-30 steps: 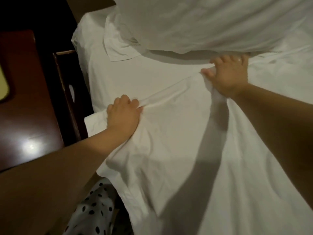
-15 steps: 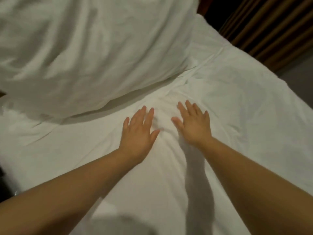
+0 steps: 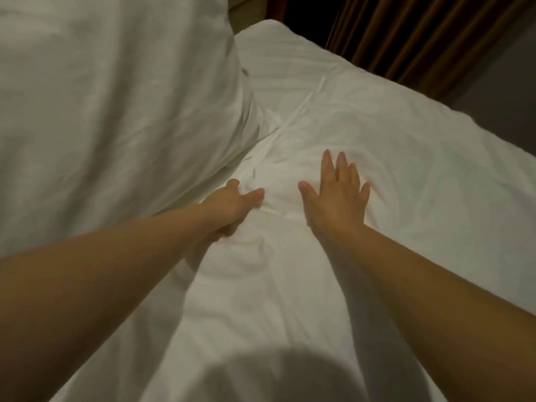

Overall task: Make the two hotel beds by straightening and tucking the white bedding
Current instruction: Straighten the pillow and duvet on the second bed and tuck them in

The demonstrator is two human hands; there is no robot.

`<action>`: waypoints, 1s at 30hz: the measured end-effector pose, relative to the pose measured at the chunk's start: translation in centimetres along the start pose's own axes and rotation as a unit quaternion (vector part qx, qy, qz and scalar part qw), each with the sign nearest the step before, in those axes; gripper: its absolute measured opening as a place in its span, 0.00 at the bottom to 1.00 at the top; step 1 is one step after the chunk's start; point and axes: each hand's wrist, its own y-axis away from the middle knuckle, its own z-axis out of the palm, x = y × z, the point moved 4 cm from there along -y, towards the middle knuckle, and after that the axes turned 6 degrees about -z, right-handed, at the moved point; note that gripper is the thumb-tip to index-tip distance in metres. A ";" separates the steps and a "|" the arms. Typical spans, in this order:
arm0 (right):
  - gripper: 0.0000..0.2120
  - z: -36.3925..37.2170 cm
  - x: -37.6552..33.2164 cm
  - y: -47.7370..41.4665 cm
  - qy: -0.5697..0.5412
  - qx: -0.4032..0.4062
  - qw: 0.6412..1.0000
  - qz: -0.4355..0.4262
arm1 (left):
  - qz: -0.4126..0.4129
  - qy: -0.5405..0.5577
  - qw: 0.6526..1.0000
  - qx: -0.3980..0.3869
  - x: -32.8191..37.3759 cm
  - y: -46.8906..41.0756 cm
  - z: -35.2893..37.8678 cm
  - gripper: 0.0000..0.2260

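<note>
A white duvet (image 3: 391,175) covers the bed and shows soft wrinkles around my hands. My right hand (image 3: 336,195) lies flat on it, palm down, fingers straight and spread. My left hand (image 3: 232,204) rests on the duvet just left of it, at the foot of a big white pillow (image 3: 116,105); its fingers point away from me and the far fingertips are hidden in a fold. Nothing is gripped by either hand that I can see.
The bed's far edge runs diagonally at the right, with a dark gap and brown curtains (image 3: 420,33) beyond it. A grey floor or wall (image 3: 501,76) shows at the far right. A round shadow (image 3: 261,372) falls on the bedding near me.
Both hands let go of the sheet edge they held a second ago. They have slid onward over the duvet towards the pillow, the right hand staying flat, the left turning onto its side.
</note>
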 end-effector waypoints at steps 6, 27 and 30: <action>0.37 -0.6 3.3 -7.1 -0.051 0.003 0.993 0.104 | 0.037 0.190 0.978 -0.075 7.0 -6.5 2.2 0.42; 0.43 6.3 9.9 -18.4 0.003 0.042 0.999 0.023 | 0.156 0.275 0.942 -0.116 22.5 -21.6 6.4 0.17; 0.45 4.6 9.9 -20.2 0.018 0.047 0.999 -0.011 | 0.129 0.332 0.919 -0.170 24.1 -21.5 5.3 0.16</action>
